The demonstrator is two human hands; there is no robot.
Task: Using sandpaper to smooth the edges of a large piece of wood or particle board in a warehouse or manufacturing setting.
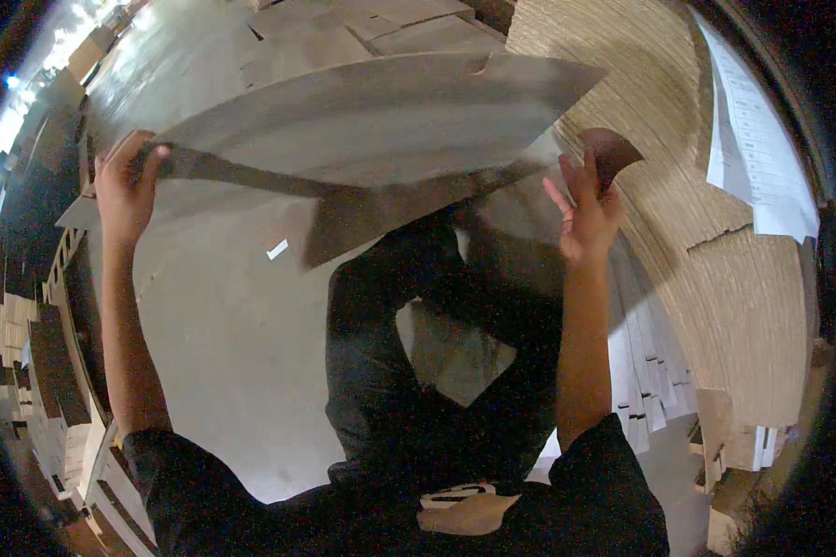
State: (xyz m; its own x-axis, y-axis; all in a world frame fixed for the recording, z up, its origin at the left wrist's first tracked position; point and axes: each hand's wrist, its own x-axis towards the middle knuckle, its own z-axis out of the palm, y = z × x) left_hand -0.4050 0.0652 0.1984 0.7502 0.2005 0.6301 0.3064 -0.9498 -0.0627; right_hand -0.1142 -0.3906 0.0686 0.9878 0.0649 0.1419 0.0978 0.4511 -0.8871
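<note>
I sit on the floor with my legs folded and a large flat grey-brown sheet, which looks like cardboard, raised in front of me. My left hand is closed on its left end, thumb on the near side. The sheet bows upward and reaches a pointed corner at the upper right; a darker flap hangs from it over my knees. My right hand is raised near the sheet's right side, fingers stretched and apart. A dark reddish-brown piece shows at its fingertips; whether it joins the sheet is unclear.
A tall stack of tan cardboard sheets stands at right, with printed white paper hanging beside it. Pale strips lie near my right arm. A white scrap is on the grey floor. More cardboard stacks line the left.
</note>
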